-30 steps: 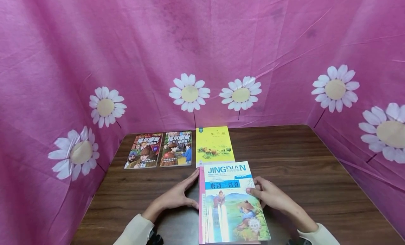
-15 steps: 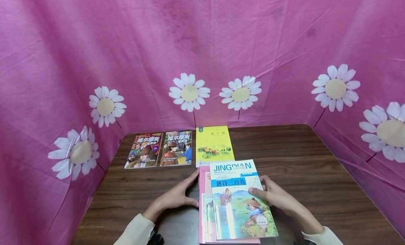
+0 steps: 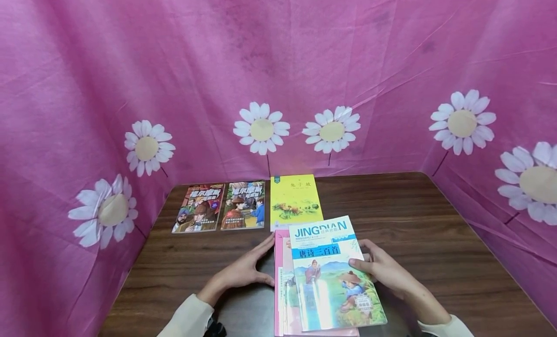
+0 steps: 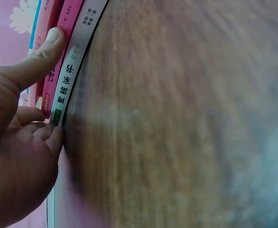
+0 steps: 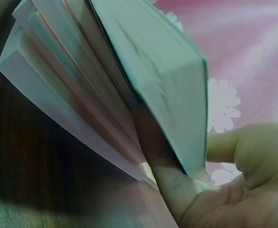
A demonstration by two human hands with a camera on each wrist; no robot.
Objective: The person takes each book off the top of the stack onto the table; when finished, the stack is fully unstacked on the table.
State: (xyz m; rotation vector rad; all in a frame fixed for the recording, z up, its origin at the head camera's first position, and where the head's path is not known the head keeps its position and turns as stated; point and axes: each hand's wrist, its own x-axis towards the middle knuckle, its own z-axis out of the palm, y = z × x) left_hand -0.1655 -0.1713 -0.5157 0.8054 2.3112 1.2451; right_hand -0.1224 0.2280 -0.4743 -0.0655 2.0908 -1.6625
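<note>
Pinched at its right edge, the JINGDIAN book [image 3: 335, 293] is in the right hand [image 3: 387, 271], thumb on the cover and fingers underneath, above the stack [image 3: 279, 293] on the near part of the table [image 3: 413, 221]. The left hand [image 3: 243, 269] holds nothing; its spread thumb and fingers touch the stack's left side. Compared with a second ago, the JINGDIAN book has shifted right and turned slightly, baring more of the pink cover [image 3: 290, 322] beneath, while the left hand has stayed put. One book is held; at least three spines [image 4: 67, 80] show in the left wrist view. Farther back lie three more: one yellow book [image 3: 296, 201] and two comic-style books [image 3: 242, 206]. Behind, six daisies [image 3: 261, 129] mark the pink cloth [image 3: 304, 47].
</note>
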